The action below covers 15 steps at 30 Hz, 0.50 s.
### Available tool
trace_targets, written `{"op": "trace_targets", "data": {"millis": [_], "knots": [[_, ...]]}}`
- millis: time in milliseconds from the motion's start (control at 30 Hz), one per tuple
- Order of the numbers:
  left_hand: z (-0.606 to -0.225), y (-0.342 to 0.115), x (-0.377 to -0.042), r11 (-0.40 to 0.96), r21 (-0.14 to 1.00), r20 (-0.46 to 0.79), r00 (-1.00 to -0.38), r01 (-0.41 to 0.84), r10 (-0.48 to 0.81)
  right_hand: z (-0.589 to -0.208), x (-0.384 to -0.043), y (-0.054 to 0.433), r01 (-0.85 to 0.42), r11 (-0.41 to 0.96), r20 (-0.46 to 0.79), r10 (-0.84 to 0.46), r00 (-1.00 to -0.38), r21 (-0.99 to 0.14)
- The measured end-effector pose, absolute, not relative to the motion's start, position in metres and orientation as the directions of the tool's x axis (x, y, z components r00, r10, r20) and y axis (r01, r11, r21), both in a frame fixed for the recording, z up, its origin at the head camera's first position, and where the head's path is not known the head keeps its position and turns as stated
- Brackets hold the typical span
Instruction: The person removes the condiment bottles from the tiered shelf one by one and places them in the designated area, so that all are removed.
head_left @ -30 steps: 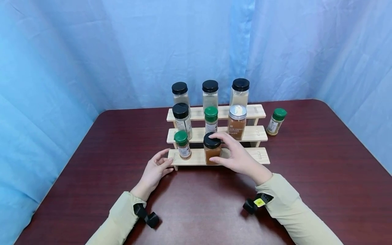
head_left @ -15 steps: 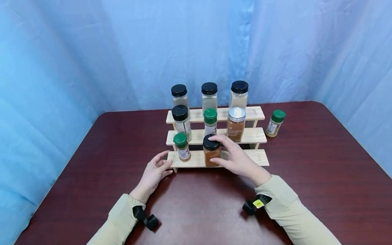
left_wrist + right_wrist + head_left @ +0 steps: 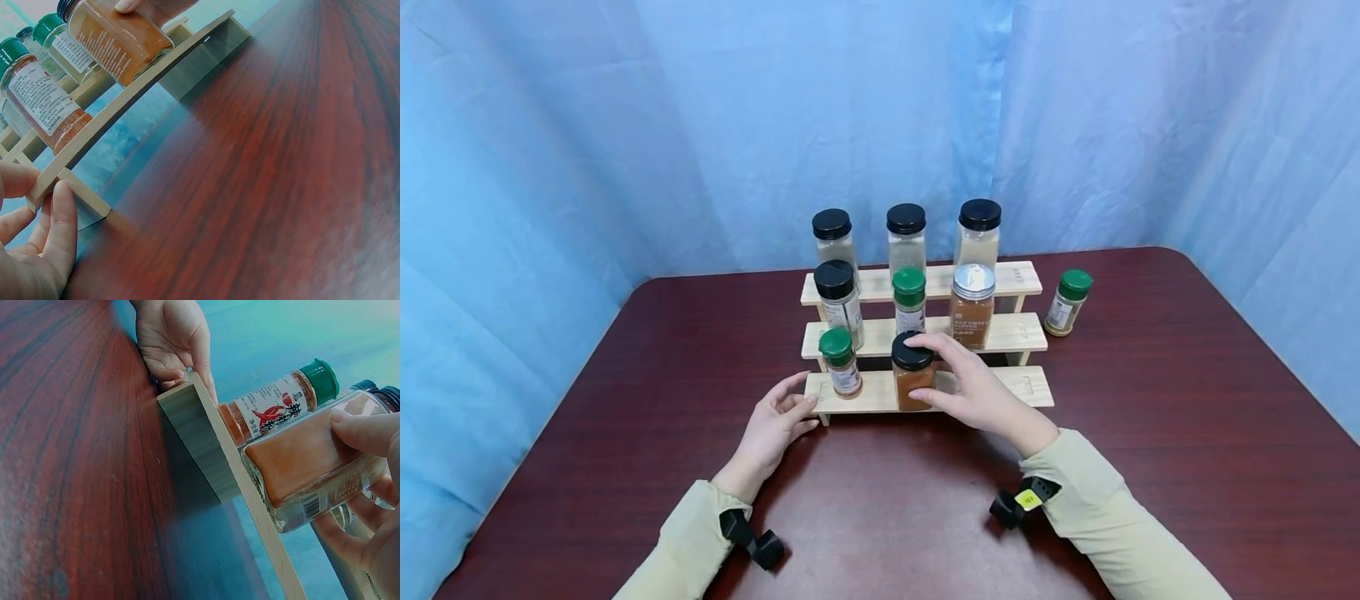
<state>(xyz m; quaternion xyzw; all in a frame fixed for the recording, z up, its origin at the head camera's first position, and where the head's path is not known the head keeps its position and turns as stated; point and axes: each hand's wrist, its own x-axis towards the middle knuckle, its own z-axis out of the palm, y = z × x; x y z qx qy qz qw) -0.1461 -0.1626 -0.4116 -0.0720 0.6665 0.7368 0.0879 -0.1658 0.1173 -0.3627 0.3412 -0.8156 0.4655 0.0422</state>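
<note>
My right hand point(image 3: 970, 393) holds a square glass spice jar point(image 3: 907, 385) of orange-brown powder with a black lid. Thumb and fingers lie on opposite sides of it, and it stands on the lowest step of a three-step wooden spice rack point(image 3: 877, 395). At the rack's left end, my left hand point(image 3: 771, 432) pinches the lowest board, thumb above and fingers beneath, as the left wrist view shows. Between the hands, a green-capped spice shaker point(image 3: 275, 409) with red-brown contents and a chili picture on its label stands on that same board.
On the middle step are a black-capped shaker point(image 3: 844, 315), a green-capped shaker point(image 3: 910, 312) and a silver-lidded red pepper jar point(image 3: 972, 318). Three black-lidded jars line the top step. Another green-capped shaker point(image 3: 1064, 312) stands on the dark red table point(image 3: 1150, 375) right of the rack; blue curtains point(image 3: 737, 125) surround it.
The head view has shifted slightly. Both hands keep their holds, and the jar keeps its place on the lowest step.
</note>
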Motion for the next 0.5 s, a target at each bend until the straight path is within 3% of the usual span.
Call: {"op": "trace_targets", "data": {"millis": [500], "knots": [[-0.4111, -0.1622, -0.1465, -0.108, 0.968, -0.225, -0.974, -0.228, 0.035, -0.3607, -0.1664, 0.1195, -0.608, 0.345, 0.383, -0.534, -0.754, -0.716]]}}
